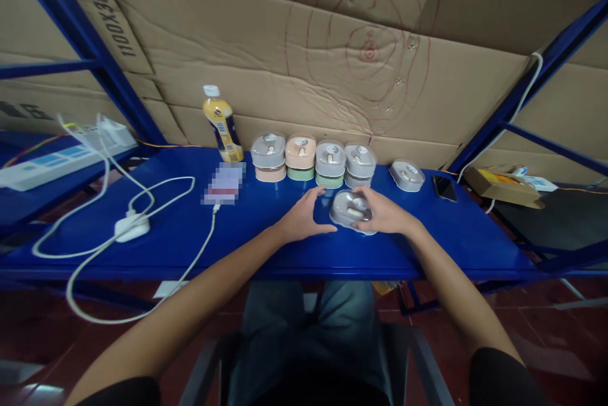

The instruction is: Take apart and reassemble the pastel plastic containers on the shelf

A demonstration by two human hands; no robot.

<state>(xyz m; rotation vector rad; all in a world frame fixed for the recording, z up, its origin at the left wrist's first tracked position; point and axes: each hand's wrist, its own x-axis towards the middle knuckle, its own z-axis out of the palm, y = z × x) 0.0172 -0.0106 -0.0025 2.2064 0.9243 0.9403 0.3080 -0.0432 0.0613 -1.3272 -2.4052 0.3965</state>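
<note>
My right hand [382,211] grips the right side of a grey plastic box with a clear lid [342,208], low over the blue table. My left hand [305,216] is open at the box's left, thumb and fingers spread, with a gap between it and the box. Just behind stand stacked pairs of similar boxes: a grey one [268,154] on pink, a pink one [300,154] on green, a grey one [330,159] on green and a grey one [361,162] on grey. One more grey box [407,177] sits alone to the right.
On the blue table [266,244], a yellow drink bottle [222,127] stands at the back left. A white charger [132,227] with loose cables lies at left, and a black phone [445,188] at right. Cardboard [228,45] walls the back between blue posts.
</note>
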